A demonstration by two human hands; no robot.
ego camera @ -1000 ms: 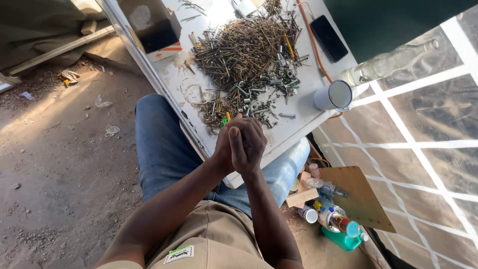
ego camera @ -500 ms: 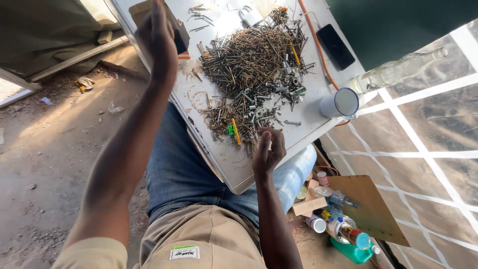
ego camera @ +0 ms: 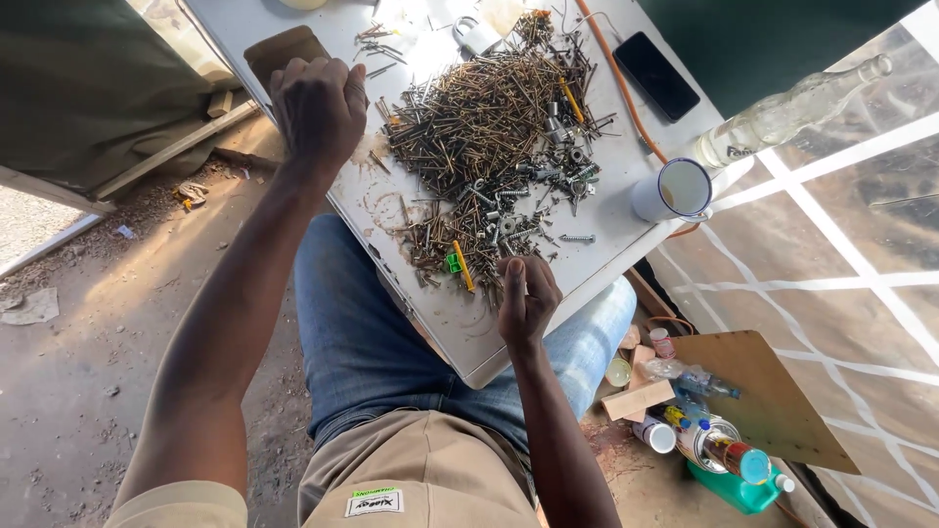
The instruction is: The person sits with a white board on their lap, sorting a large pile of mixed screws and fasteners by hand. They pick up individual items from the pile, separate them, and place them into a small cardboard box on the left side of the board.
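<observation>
A white board (ego camera: 460, 328) lies across my lap and carries a big heap of rusty nails and screws (ego camera: 489, 127). My left hand (ego camera: 318, 108) is stretched out to the board's far left edge, fingers curled shut, right beside a brown box (ego camera: 284, 47). My right hand (ego camera: 525, 298) rests at the near edge of the heap with fingertips pinched together among loose screws; what lies between them is hidden. A small green piece (ego camera: 453, 262) and a yellow stick (ego camera: 464, 268) lie just left of that hand.
On the board's right side stand a white mug (ego camera: 675, 189), a black phone (ego camera: 657, 73), an orange cable (ego camera: 626, 93) and a padlock (ego camera: 476, 37). A glass bottle (ego camera: 782, 117) lies beyond. On the ground to my right lie a wooden board (ego camera: 773, 396) and small bottles (ego camera: 719, 452).
Both hands were together in front of me; my left hand then swung up to the board's far left by the brown box, and my right hand dropped to the heap's near edge.
</observation>
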